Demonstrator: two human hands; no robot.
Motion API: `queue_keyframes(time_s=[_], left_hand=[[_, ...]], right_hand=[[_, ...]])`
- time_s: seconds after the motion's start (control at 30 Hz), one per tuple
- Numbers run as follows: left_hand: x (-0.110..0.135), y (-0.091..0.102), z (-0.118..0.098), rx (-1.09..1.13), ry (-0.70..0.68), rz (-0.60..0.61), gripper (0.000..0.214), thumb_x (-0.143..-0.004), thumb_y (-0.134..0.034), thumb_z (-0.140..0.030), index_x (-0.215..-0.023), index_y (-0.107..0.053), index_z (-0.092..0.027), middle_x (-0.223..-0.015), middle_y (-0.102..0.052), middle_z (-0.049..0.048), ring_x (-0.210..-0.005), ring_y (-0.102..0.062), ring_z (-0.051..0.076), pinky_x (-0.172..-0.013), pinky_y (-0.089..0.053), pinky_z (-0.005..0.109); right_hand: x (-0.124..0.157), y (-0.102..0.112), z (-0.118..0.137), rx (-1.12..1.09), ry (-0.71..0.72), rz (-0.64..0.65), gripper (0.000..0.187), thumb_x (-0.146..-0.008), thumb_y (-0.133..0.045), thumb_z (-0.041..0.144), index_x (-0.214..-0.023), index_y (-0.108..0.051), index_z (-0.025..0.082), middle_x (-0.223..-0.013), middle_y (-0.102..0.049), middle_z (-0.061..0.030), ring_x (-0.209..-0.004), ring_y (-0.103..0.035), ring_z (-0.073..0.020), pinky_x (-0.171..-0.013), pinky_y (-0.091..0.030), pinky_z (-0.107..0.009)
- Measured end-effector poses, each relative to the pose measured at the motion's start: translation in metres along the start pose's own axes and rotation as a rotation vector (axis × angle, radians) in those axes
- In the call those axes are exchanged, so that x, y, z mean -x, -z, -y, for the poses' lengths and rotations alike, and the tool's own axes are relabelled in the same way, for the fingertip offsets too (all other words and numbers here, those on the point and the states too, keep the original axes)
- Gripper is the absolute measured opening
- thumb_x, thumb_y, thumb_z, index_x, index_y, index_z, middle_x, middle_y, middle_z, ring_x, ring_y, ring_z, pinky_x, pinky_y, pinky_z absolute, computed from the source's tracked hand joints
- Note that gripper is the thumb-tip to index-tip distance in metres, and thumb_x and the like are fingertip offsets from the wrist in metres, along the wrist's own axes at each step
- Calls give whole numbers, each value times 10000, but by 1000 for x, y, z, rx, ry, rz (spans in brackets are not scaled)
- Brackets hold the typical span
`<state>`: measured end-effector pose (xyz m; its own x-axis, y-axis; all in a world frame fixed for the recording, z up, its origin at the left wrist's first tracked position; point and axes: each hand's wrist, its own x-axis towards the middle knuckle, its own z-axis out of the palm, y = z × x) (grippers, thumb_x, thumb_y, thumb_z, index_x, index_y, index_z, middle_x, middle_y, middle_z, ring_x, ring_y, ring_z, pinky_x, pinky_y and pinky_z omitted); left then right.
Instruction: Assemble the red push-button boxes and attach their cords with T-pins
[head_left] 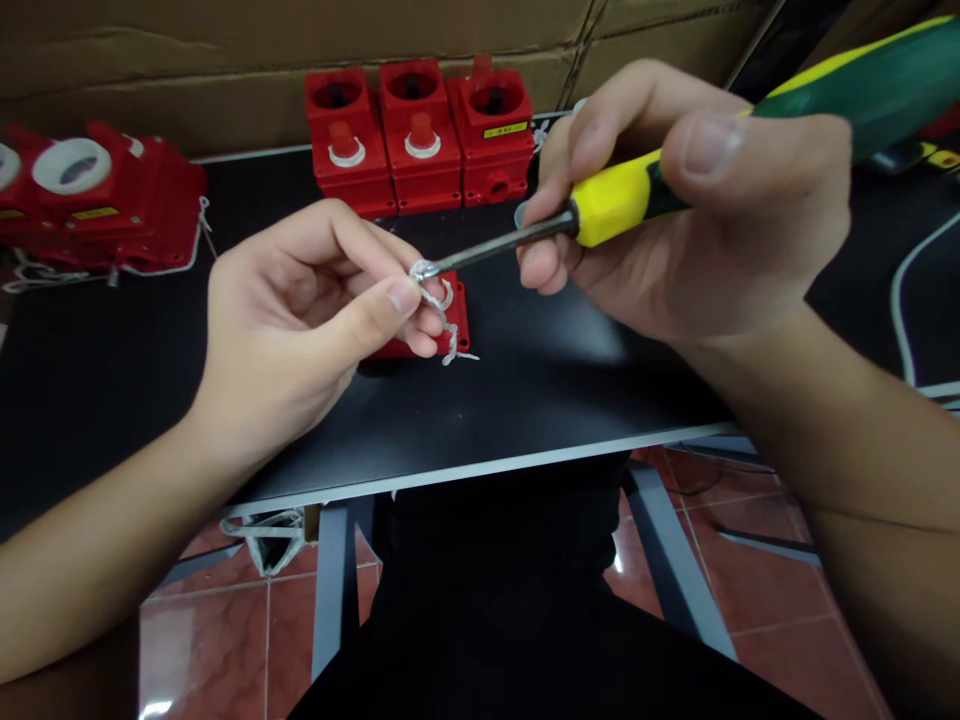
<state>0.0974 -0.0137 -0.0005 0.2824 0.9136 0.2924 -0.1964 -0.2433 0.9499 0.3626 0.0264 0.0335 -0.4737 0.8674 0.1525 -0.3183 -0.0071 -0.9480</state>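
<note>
My right hand [697, 190] is wrapped round a screwdriver [615, 200] with a yellow and green handle, its metal shaft pointing left. Between thumb and fingers, my left hand [315, 290] pinches a thin whitish cord [450, 340] at the screwdriver's tip. Something small and shiny sits where tip and cord meet, too small to name. The cord's free end dangles below my left fingers. Behind and under it lies a red box-like part [461, 315] on the black table [510, 400], mostly hidden by my left hand.
Three red box-shaped units [424, 135] stand in a row at the back. More red units [142, 205] with white rings and cords are at the left. A cardboard wall [247, 60] rises behind the table. A pale cable [900, 300] curves along the right side.
</note>
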Motion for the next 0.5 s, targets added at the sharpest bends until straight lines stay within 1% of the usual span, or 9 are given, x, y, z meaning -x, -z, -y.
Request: queue_keyframes(time_s=[0.13,0.23,0.3,0.4,0.5], left_hand=[[-2,1,2,34,-11,47,322,-1045,-1186,-403,-981,-921,-231,-1008,-922,23,-805,-867,164,-766,-805,295],[-3,4,2,15,-23,52,297,-1062,-1169,-403,-989,-929,-244,-1016,-919,24,-810,-877,171,-766,-809,305],[-2,5,2,-11,-18,47,294,-1067,-1164,-414,-1005,-934,-242,-1023,-923,30,-812,-890,181,-767,-813,307],[0,6,3,-49,-19,40,286,-1089,-1145,-420,-1050,-942,-223,-1029,-940,42,-830,-921,197,-787,-824,306],[3,6,4,-87,-45,30,270,-1106,-1132,-405,-1073,-945,-213,-1019,-948,43,-843,-937,203,-811,-832,310]], right_hand=[[1,5,-2,-8,33,29,371,-850,-1160,170,-912,-796,210,-902,-891,33,-780,-918,-191,-715,-759,-255],[2,7,-2,-23,81,55,328,-894,-1112,98,-931,-799,189,-922,-910,32,-796,-927,-163,-734,-756,-226],[3,9,-1,-7,98,63,307,-913,-1092,86,-943,-807,197,-942,-924,28,-809,-927,-152,-755,-768,-218],[4,14,-1,56,72,67,319,-936,-1126,195,-994,-817,251,-1018,-943,30,-882,-936,-178,-821,-802,-245],[4,21,-1,123,61,97,342,-949,-1154,291,-1022,-821,278,-1084,-950,4,-931,-944,-224,-877,-836,-314]])
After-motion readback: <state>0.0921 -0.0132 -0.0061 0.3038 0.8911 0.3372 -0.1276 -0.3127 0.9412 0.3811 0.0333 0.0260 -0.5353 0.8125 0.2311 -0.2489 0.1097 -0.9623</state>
